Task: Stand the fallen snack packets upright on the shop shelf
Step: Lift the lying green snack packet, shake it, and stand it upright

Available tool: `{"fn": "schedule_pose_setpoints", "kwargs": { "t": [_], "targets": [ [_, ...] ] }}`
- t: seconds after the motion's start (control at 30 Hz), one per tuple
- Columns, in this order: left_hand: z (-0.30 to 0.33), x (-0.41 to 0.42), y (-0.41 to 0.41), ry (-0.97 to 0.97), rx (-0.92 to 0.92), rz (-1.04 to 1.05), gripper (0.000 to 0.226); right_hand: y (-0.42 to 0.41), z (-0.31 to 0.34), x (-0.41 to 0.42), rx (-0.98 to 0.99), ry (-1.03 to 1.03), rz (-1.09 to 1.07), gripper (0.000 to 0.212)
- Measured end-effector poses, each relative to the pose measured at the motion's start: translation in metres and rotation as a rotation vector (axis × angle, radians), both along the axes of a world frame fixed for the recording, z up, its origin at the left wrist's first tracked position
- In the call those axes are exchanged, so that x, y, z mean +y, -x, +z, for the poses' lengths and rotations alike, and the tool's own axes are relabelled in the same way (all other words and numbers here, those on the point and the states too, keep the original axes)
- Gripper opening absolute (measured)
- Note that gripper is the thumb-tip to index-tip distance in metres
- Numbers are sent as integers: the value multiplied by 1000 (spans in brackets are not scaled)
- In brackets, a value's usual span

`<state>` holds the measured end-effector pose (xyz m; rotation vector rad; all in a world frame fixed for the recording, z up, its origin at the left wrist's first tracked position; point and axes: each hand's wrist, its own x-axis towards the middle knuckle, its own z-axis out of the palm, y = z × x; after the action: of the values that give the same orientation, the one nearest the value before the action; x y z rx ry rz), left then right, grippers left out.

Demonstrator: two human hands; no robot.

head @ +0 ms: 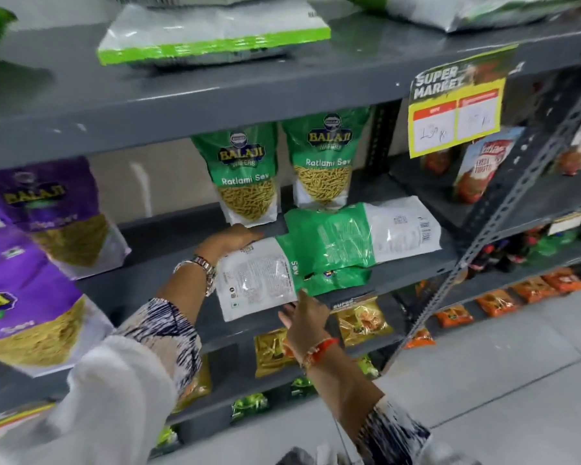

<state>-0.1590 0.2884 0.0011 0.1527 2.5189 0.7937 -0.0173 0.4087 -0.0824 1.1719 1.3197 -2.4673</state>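
Two green-and-white Ratlami Sev packets lie flat on the grey middle shelf (155, 280). The nearer fallen packet (269, 276) hangs over the shelf's front edge, back side up. My left hand (228, 241) grips its far white end. My right hand (304, 317) touches its near edge from below, fingers apart. The second fallen packet (363, 233) lies behind and to the right, partly overlapping the first. Two more green packets stand upright at the back, the left one (249, 176) and the right one (322, 159).
Purple Balaji packets (51, 209) lean at the left of the same shelf. A yellow supermarket price tag (457, 102) hangs from the shelf above. A slotted metal upright (503, 216) runs diagonally at right. Small gold and orange packets fill lower shelves.
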Motion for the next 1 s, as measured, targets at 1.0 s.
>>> {"fn": "schedule_pose_setpoints", "kwargs": {
  "t": [1.0],
  "targets": [
    [-21,-132,-217,-1227,12,618,15,-94,72,-58,610,-470,-57,16]
  ]
}}
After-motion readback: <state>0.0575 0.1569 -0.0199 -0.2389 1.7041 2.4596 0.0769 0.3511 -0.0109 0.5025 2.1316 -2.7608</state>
